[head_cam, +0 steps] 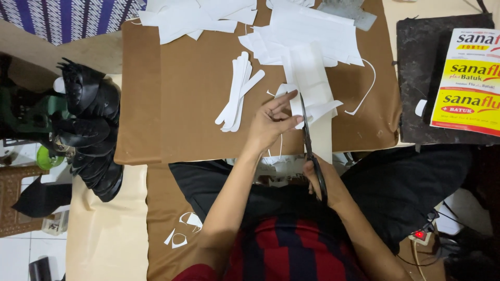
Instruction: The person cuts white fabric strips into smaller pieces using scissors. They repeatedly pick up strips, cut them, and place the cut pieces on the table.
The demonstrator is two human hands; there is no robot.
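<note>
Both bare forearms reach up from the lower centre of the frame. The left hand (271, 122) is at mid-frame with fingers spread, pinching. The right hand (323, 179), lower right of it, is closed in a grip.

A counter (177, 104) covered in smooth brown sheet material fills the middle. White tiled floor (21, 255) shows at lower left, beside a carved brown wooden stool (13, 200). A blue-and-white striped cloth (67, 18) lies at upper left. Lighting is even, indoor.
</note>
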